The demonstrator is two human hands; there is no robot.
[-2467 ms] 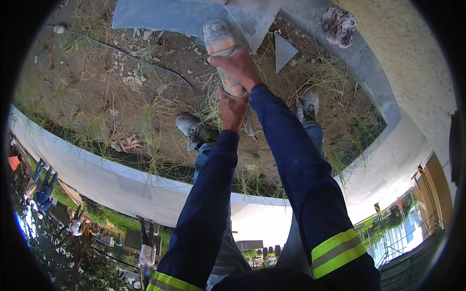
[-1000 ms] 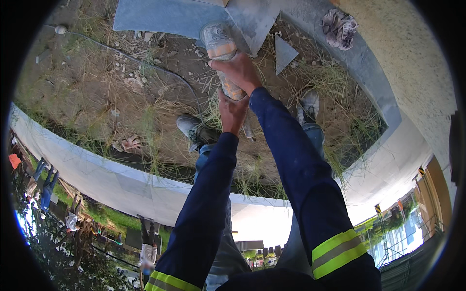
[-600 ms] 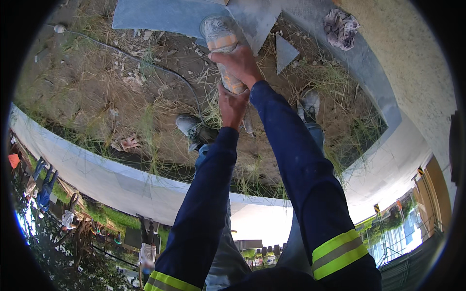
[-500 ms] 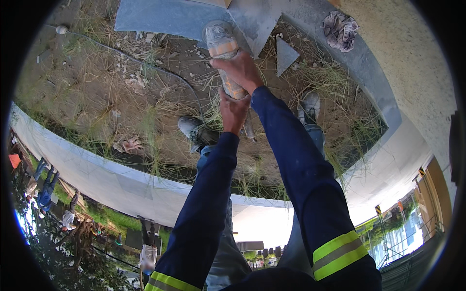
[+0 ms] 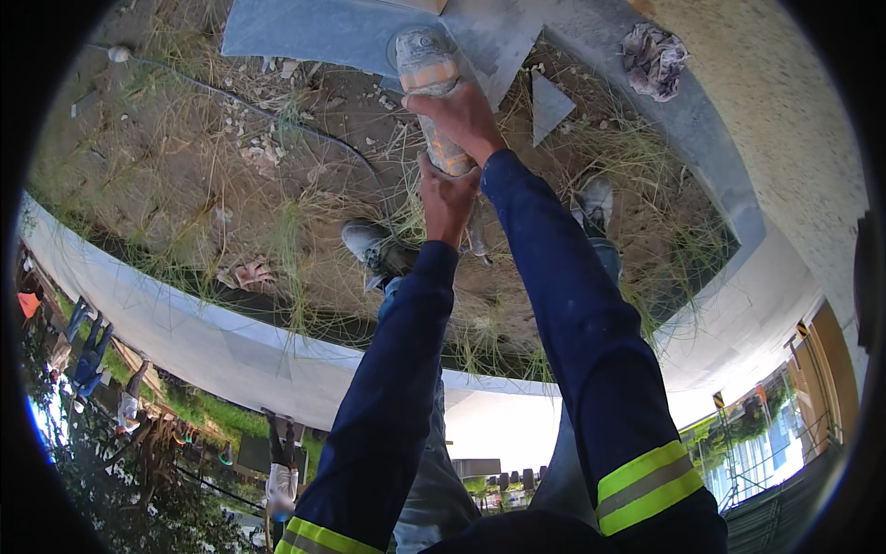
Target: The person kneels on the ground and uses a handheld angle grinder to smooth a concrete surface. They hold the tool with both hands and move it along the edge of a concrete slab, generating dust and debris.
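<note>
A dusty orange-and-grey angle grinder (image 5: 430,76) is held in both hands, its head pointing away from me. My right hand (image 5: 464,114) wraps round the body just behind the head. Closer to me, my left hand (image 5: 447,197) grips the rear end. The grinder's round head rests at or just over the edge of a blue-grey stone slab (image 5: 309,37); its disc is mostly hidden beneath the head, so exact contact is unclear.
A power cord (image 5: 341,143) runs across soil with dry grass and rubble. A triangular slab offcut (image 5: 551,108) lies right of the grinder; a crumpled cloth (image 5: 653,61) sits on the grey ledge. My shoes (image 5: 365,242) flank the tool. A pale curved wall (image 5: 258,337) lies nearer me.
The grinder and both hands have shifted slightly away from me, with the right hand also a little to the right. Both grips stay the same.
</note>
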